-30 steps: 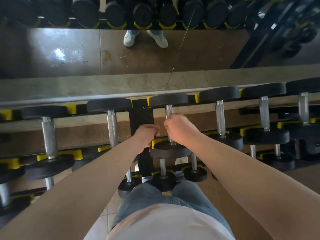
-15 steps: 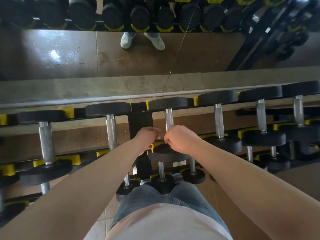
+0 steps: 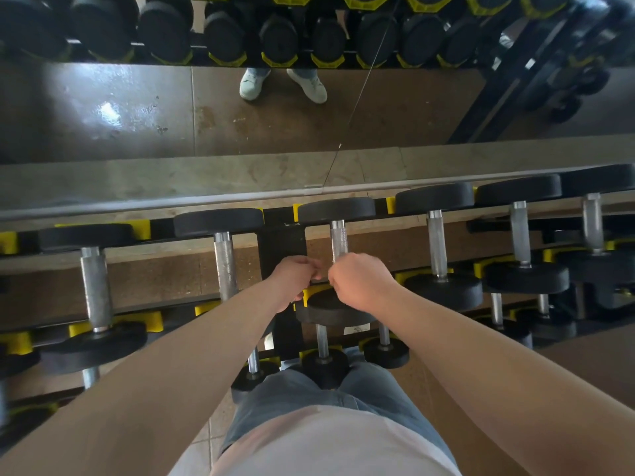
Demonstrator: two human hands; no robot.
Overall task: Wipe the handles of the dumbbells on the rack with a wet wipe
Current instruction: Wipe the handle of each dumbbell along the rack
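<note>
Centre of frame: dumbbell (image 3: 338, 312) on rack (image 3: 281, 240), upper part of handle (image 3: 338, 238) bare. Right hand (image 3: 360, 283) curled at handle's lower end. Left hand (image 3: 292, 276) curled just beside, fingertips nearly meeting. What either clasps: cannot tell.

Gym: dumbbell rack (image 3: 281, 242), mirror (image 3: 309, 108)

We see a black rack (image 3: 281, 242) with yellow cradles (image 3: 142, 231) across mid-frame. Black-headed dumbbells (image 3: 225, 266) lie in rows on it.
</note>
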